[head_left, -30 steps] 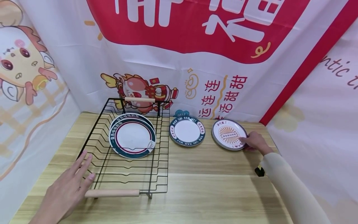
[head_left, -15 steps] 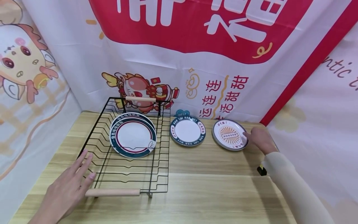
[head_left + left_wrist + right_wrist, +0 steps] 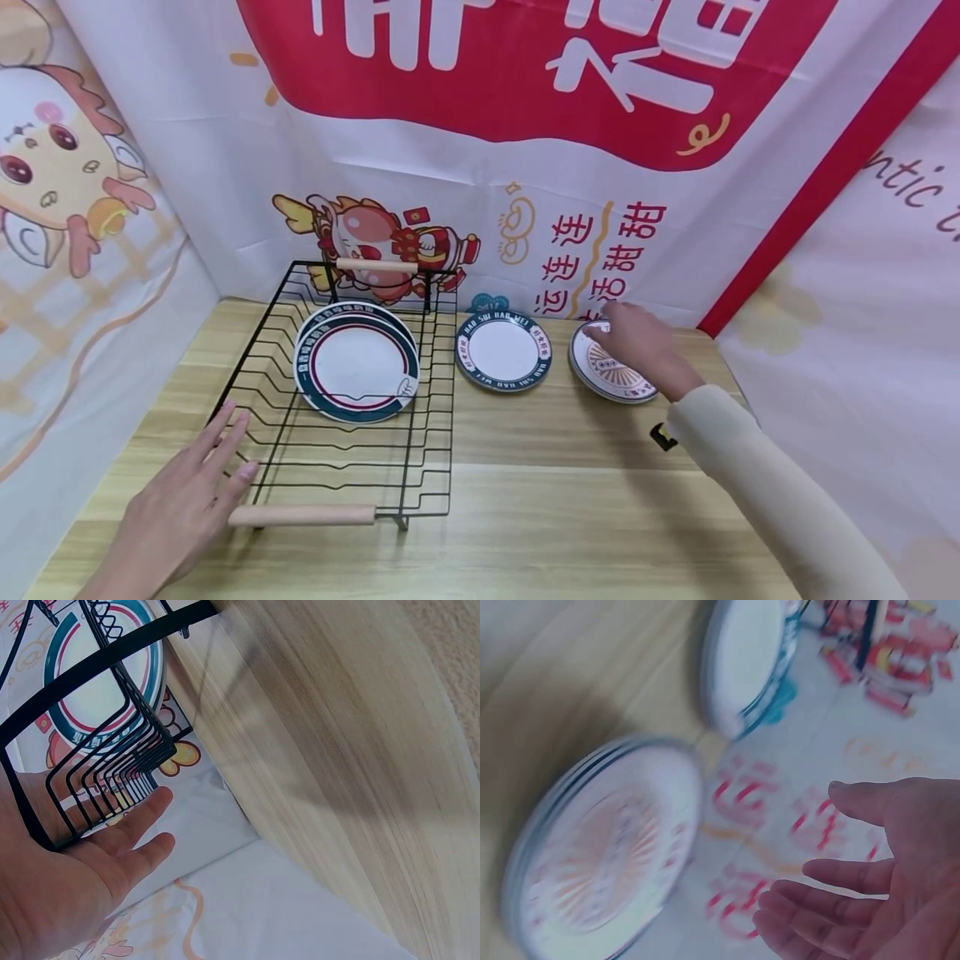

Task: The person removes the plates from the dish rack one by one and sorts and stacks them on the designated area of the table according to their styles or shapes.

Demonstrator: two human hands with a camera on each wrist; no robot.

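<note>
At the left, my left hand [image 3: 176, 500] rests with extended fingers against the front left corner of a black wire dish rack [image 3: 300, 517] with wooden handles. Two white plates with dark green rims [image 3: 360, 367] lean in the rack's far part. My right hand [image 3: 637, 342] hovers over a small stack of white plates [image 3: 611, 375] with an orange sunburst print, partly covering it in the head view. In the right wrist view its fingers [image 3: 810, 915] are loosely spread, apart from the stack, and hold nothing.
Between rack and stack, a plate with a blue lettered rim [image 3: 502, 352] lies on the wooden table [image 3: 555, 517]. A printed cloth backdrop [image 3: 420, 158] rises along the table's back edge, with more cloth at both sides.
My right hand let go of the printed plate stack's right edge, then moved left and up over it. The left hand and the rack have stayed put.
</note>
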